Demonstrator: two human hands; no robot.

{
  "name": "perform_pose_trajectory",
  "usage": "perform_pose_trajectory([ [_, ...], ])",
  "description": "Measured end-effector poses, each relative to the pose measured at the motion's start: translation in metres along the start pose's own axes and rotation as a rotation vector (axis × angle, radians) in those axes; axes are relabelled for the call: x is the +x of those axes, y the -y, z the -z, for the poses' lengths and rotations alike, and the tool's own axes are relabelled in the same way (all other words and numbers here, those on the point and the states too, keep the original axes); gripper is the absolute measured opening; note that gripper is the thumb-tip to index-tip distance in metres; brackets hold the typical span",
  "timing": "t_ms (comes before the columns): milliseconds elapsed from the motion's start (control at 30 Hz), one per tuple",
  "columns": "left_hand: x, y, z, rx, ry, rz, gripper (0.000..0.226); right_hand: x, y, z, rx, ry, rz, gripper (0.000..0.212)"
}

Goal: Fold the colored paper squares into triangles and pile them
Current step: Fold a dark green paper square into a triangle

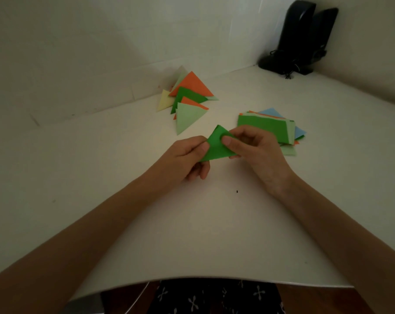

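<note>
A dark green paper [216, 145], folded into a rough triangle, is held just above the white table [214, 223] near its middle, between both hands. The left hand [189, 157] pinches the paper's left edge between thumb and curled fingers, the lower fingers tucked beneath the sheet. The right hand [253, 145] grips the right side, its thumb pressed flat on the paper's upper face and its fingers curled behind. Just beyond the right hand lies a stack of unfolded squares [271, 130], dark green on top with light green, orange and blue edges showing under it. Farther back and to the left, near the wall, sits the pile of folded triangles [187, 98] in orange, dark green, light green and pale yellow, loosely overlapped. In the far right corner stand two black speakers [303, 37].
</note>
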State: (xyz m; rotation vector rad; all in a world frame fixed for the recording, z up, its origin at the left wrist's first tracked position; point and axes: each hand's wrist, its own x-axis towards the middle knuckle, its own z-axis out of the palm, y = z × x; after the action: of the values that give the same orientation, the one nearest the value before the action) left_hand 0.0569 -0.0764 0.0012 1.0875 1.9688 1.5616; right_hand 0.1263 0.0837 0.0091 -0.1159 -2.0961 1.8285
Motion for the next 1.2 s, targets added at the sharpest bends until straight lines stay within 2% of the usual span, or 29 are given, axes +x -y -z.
perform_pose_trajectory([
  [100,0.0003,-0.0012,0.0001,0.019,-0.023,0.012,0.030,-0.0014,0.0011,-0.0006,0.037,0.032,0.025,0.013],
  [267,-0.0012,-0.0037,-0.0013,0.120,0.050,0.003,0.031,-0.0043,0.0003,-0.0015,0.036,0.083,-0.008,0.003],
  [467,-0.0002,-0.0017,-0.0015,0.023,-0.077,-0.045,0.019,-0.0042,0.0014,0.0013,-0.029,0.077,0.039,0.003],
  [600,-0.0006,-0.0014,-0.0010,0.067,-0.106,-0.079,0.015,-0.0050,0.0009,-0.0008,-0.073,0.100,0.063,0.015],
  [767,-0.0025,-0.0047,-0.0054,0.077,-0.126,-0.082,0.017,-0.0054,0.0008,-0.0004,-0.113,0.094,0.097,0.018],
  [967,-0.0018,-0.0039,-0.0042,0.075,-0.167,-0.127,0.010,-0.0048,-0.0009,-0.0035,-0.208,0.094,0.104,0.008],
  [1100,-0.0036,-0.0038,-0.0067,0.174,-0.186,-0.206,0.008,-0.0054,0.0016,-0.0012,-0.097,0.102,0.074,0.006],
  [1200,-0.0023,-0.0046,-0.0077,0.167,-0.183,-0.139,0.013,-0.0050,0.0023,-0.0009,-0.031,0.059,0.060,0.011],
])
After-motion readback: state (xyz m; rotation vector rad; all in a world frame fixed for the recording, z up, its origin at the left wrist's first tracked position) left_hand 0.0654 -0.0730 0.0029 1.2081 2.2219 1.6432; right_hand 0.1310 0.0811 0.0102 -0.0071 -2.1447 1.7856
